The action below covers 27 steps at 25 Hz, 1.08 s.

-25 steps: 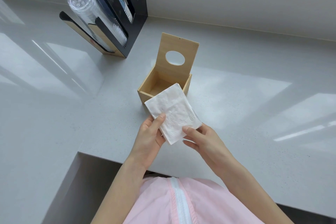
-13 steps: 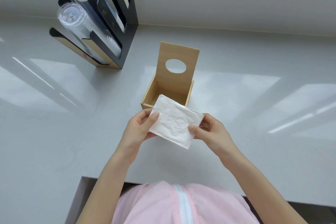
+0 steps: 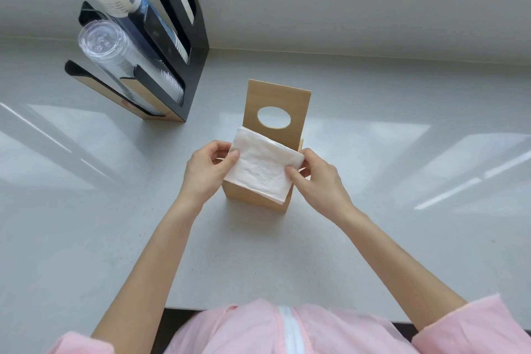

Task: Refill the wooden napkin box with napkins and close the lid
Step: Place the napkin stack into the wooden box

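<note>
- The step in hand looks like the loading step: a stack of white, square, embossed paper napkins (image 3: 263, 165) is held just over the open top of the small light-wood napkin box (image 3: 253, 200), and does not seem to be seated inside yet.
- The left hand (image 3: 208, 171) pinches the stack's left edge, thumb on top and fingers curled beneath.
- The right hand (image 3: 314, 177) pinches the right edge in the same way, thumb on the upper face.
- The box stands on the pale grey speckled counter (image 3: 258, 261), straight ahead of the person, with its opening facing up.
- Its flat wooden lid with the oval cut-out (image 3: 277, 112) stands upright at the far side, so the task's closing step is not yet done.
- The stack is nearly square, so it has no strong long axis; it lies skewed to the box, with one corner pointing away towards the lid and its near corner overhanging the front wall.
- As I judge it, the next move calls for turning the stack square with the walls, lowering it flat, then freeing the hands to swing the lid down.
- A black cup rack with paper and clear plastic cups (image 3: 138, 46) stands well apart at the far left.
</note>
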Each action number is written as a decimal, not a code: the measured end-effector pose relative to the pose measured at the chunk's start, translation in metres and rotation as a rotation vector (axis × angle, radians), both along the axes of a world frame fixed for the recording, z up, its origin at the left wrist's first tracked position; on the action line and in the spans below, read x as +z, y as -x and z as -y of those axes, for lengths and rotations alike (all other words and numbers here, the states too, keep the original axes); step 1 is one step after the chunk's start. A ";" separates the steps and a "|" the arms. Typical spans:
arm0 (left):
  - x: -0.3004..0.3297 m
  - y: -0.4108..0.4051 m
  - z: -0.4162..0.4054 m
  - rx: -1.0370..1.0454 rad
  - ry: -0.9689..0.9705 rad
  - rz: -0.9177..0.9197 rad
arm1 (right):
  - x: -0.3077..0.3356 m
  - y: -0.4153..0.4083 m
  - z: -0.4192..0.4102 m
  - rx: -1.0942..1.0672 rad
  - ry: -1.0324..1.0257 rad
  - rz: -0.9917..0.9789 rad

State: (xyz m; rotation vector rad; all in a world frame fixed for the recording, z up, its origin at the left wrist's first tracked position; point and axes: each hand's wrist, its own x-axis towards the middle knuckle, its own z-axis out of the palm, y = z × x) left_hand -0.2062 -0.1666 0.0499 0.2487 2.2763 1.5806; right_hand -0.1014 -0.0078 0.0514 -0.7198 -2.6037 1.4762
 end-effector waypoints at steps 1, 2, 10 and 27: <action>-0.001 0.001 0.000 0.005 0.000 0.009 | -0.001 0.002 0.000 0.019 -0.038 0.002; -0.003 0.001 0.000 0.013 -0.003 0.024 | -0.003 0.003 0.000 0.037 -0.065 0.005; -0.013 -0.008 -0.004 0.026 0.025 0.071 | -0.004 0.006 -0.016 0.092 -0.143 0.030; -0.004 -0.004 -0.049 -0.461 1.106 -0.748 | 0.008 0.060 -0.011 0.531 -1.038 0.335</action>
